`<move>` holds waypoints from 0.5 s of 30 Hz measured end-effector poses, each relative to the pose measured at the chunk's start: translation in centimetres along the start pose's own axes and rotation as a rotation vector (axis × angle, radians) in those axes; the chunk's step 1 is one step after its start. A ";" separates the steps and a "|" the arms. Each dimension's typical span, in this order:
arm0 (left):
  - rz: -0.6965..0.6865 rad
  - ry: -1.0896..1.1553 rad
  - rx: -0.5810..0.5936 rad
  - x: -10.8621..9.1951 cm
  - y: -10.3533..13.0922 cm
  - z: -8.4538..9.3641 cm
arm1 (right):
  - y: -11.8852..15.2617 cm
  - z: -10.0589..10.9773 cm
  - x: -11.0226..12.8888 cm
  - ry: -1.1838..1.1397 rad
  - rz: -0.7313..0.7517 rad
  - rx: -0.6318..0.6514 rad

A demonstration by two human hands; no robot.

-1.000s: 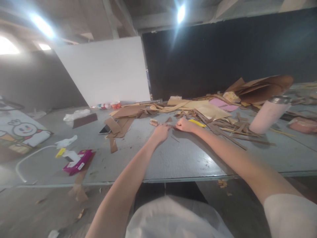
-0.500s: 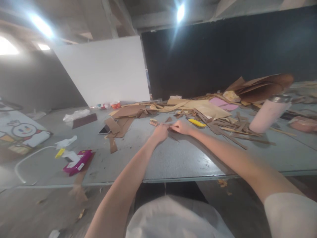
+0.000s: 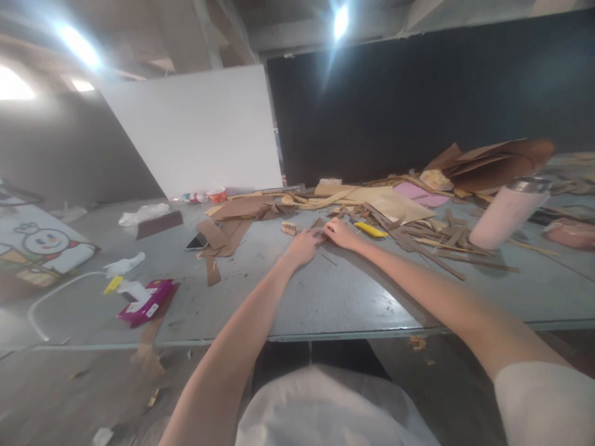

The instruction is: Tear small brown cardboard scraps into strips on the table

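Note:
Near the middle of the table, my left hand (image 3: pixel 304 246) and my right hand (image 3: pixel 341 235) meet with fingertips bent together. A small brown strip (image 3: pixel 320 230) shows between them, mostly covered by the fingers; its material is unclear. Just behind lies a brown scrap (image 3: pixel 318 222). Left of my fingers sits a small tan block with dark markings (image 3: pixel 289 228). To the right of my right hand is a yellow tool, perhaps a cutter (image 3: pixel 370 230), lying flat. A thin dark sliver (image 3: pixel 330 259) rests on the tabletop below my hands.
Brown strips (image 3: pixel 430 238) and large brown sheets (image 3: pixel 242 209) cover the table's back and right. A pink bottle (image 3: pixel 506 214) stands at right. On the left are a phone (image 3: pixel 196 241), a magenta tissue pack (image 3: pixel 155 302) and a printed bag (image 3: pixel 44 244). The table edge (image 3: pixel 325 337) is close to my body.
My right hand has shifted slightly away from me, with its fingers more curled. The left hand stays almost in place beside it. The objects around have not moved.

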State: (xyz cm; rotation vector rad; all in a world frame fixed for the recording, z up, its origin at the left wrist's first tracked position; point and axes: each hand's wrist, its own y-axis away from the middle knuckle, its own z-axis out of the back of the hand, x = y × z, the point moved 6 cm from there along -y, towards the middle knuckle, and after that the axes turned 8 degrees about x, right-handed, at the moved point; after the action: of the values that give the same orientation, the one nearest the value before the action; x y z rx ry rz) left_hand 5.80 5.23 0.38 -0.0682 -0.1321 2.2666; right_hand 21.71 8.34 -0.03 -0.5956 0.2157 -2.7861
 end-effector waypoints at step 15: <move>0.027 0.014 0.007 -0.2 -0.3 0.2 | 0.2 -0.4 -0.8 0.168 -0.105 -0.021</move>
State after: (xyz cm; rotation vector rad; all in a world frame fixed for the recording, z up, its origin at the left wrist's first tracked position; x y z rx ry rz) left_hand 6.11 5.26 0.59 -0.0827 -0.1172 2.2927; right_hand 22.28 8.40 -0.77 -0.3871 0.2564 -2.9411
